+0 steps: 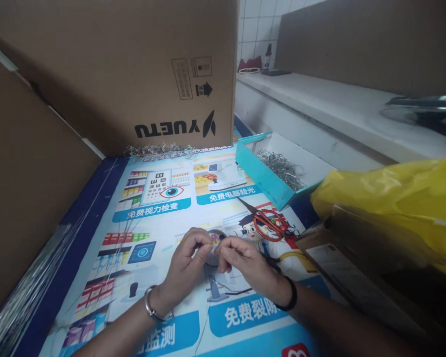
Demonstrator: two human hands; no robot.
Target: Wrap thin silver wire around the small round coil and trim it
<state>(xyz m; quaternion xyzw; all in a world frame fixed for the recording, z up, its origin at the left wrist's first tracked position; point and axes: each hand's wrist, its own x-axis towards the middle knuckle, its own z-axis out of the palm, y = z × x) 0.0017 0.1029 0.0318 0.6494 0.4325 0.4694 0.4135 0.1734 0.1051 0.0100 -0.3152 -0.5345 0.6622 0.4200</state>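
Note:
Over the printed poster sheet (163, 287), my left hand (188, 265) and my right hand (247, 263) meet close together, thumbs pressed against fingers. Both are closed in a pinch; whatever lies between the fingertips is too small to make out. A thin strand seems to hang below them. Just behind the fingertips is a small round dish (210, 272) with something pinkish-purple in it, partly hidden by my hands. Orange-handled scissors (270, 224) lie to the right, blades pointing away. A yellow-handled tool (292, 255) lies partly behind my right wrist.
A teal box (262, 173) at the back right holds tangled silver wire pieces (282, 168). More silvery strands (159, 149) lie against the cardboard wall (126, 74). Long wires (33, 277) run along the left edge. A yellow bag (397, 198) and cardboard (353, 267) crowd the right.

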